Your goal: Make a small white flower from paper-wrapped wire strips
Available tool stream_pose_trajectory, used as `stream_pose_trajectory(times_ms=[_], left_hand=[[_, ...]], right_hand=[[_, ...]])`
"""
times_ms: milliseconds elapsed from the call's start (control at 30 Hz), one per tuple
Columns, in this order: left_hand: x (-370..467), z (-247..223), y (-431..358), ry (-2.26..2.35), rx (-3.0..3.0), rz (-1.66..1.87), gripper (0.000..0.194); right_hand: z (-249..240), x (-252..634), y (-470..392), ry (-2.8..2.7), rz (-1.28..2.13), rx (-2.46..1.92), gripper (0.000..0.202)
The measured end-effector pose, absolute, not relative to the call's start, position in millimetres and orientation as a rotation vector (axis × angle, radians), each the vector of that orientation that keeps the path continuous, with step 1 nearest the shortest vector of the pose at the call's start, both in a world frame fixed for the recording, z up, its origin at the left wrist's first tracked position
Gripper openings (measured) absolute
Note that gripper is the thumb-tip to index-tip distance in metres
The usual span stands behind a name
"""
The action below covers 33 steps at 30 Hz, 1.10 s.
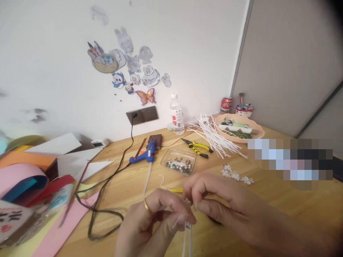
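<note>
My left hand, with a gold ring on one finger, pinches a white cord between thumb and forefinger. The cord is bent into small loops above the pinch, and two strands hang below it. The fingers of my right hand are closed at the top of those loops, just right of the left fingertips. Part of the cord is hidden by the fingers. Beyond the hands sits a clear box of green, white and metallic beads. White knotted flowers lie to the right. Something yellow is partly hidden behind the hands.
A blue glue gun with a trailing black cable lies left of yellow-black pliers. White cords spread beside a pink tray. A water bottle stands by the wall. Colored paper covers the left side.
</note>
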<state>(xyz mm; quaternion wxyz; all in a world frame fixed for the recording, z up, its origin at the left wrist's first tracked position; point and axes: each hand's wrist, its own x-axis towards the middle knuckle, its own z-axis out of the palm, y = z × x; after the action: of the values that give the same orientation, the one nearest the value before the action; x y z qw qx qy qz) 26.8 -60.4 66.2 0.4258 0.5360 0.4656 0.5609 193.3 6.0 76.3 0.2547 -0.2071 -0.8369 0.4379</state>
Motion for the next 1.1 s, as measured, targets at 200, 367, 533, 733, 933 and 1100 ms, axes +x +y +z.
stream_pose_trajectory(times_ms=[200, 367, 533, 733, 933, 1100], left_hand=[[19, 71, -57, 1.251, 1.243, 1.299, 0.008], [17, 68, -55, 1.164, 1.219, 1.305, 0.008], [21, 71, -51, 1.173, 1.035, 1.275, 0.008], [24, 76, -52, 1.134, 0.86, 1.268, 0.018], [24, 81, -51, 1.188, 0.85, 1.204, 0.013], [23, 81, -50, 1.31, 0.918, 1.111, 0.007]], right_hand=[[70, 194, 9, -2.35, 0.548, -0.635, 0.013], [75, 197, 2, -2.359, 0.21, -0.539, 0.015], [77, 196, 1, -2.348, 0.329, -0.476, 0.014], [78, 191, 7, -2.25, 0.552, -0.527, 0.012], [75, 190, 9, -2.271, 0.568, -0.453, 0.012], [76, 189, 12, -2.308, 0.516, -0.363, 0.007]])
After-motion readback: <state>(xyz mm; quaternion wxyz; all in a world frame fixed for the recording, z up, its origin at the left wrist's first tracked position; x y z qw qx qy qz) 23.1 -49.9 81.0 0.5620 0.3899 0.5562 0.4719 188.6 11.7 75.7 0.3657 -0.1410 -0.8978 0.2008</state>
